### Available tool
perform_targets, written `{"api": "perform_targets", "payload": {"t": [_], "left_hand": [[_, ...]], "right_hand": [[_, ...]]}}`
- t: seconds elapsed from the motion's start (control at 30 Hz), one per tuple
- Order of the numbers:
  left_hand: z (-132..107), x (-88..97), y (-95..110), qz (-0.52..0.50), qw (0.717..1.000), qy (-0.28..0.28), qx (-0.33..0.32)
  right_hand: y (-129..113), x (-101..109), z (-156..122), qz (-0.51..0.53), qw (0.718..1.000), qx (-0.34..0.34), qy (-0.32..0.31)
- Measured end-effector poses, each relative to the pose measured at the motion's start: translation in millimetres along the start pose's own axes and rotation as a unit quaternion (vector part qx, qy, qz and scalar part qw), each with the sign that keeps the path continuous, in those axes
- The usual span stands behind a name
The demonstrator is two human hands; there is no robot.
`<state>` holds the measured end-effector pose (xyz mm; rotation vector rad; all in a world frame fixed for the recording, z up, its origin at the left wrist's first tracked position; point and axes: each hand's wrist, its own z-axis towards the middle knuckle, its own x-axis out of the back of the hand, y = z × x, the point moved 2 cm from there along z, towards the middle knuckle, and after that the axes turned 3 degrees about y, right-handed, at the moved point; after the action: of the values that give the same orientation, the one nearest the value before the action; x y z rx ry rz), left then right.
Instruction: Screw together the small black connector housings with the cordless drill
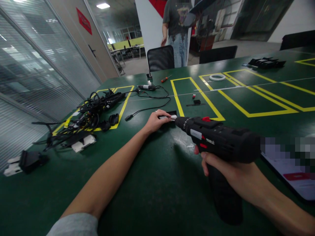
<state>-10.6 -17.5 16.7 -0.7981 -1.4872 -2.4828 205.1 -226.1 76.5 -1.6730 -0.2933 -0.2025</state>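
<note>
Black plastic with red accents is seen on the pistol-shaped cordless drill, which is held above the green tabletop with its chuck pointed toward the far side. Its handle is gripped by the right hand, whose fingers are wrapped around it. Just ahead of the chuck, a small silvery-white piece is pinched low at the table by the left hand; whether it is touched by the bit cannot be told.

Near it, a rectangle is marked in yellow tape, in which a small black block is laid. Farther off, a grey-and-black pen-shaped tool and an orange-handled screwdriver are placed. To the left, tangled black cables are heaped; to the right, a lit-screen device is partly cut off. Beyond the table, a person in a dark shirt is seen behind a black mesh chair.
</note>
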Motion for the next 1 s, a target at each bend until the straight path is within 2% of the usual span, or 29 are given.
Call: {"api": "perform_targets", "payload": {"t": [0.17,0.33,0.4,0.47,0.6,0.73,0.87,1.0], "left_hand": [[1.5,-1.2,-7.5,-0.010,1.000,0.006,-0.008],[2.2,-0.3,-9.0,0.002,1.000,-0.003,-0.003],[3.3,1.2,-6.6,0.012,1.000,-0.012,-0.001],[6.7,3.5,-4.8,0.025,0.999,-0.025,0.004],[19.8,9.0,-9.5,0.029,0.998,-0.047,0.028],[30.4,11.9,-21.4,-0.007,0.998,-0.024,0.062],[31.4,10.1,-29.8,-0.048,0.994,-0.016,0.098],[32.5,6.2,-33.1,-0.084,0.989,-0.028,0.117]], "right_hand": [[0.0,-5.9,-2.4,-0.002,1.000,-0.025,0.007],[-7.2,-10.9,-0.6,-0.036,0.996,0.057,0.063],[-8.5,-12.1,2.4,-0.027,0.994,0.081,0.067],[-9.1,-13.5,6.9,-0.007,0.996,0.074,0.040],[-15.5,-17.7,20.4,0.032,0.998,-0.013,-0.049],[-27.8,-21.1,36.9,0.044,0.995,-0.060,-0.066],[-26.3,-22.6,43.4,0.042,0.996,-0.024,-0.075],[-16.8,-23.1,37.5,0.052,0.994,-0.012,-0.093]]}}
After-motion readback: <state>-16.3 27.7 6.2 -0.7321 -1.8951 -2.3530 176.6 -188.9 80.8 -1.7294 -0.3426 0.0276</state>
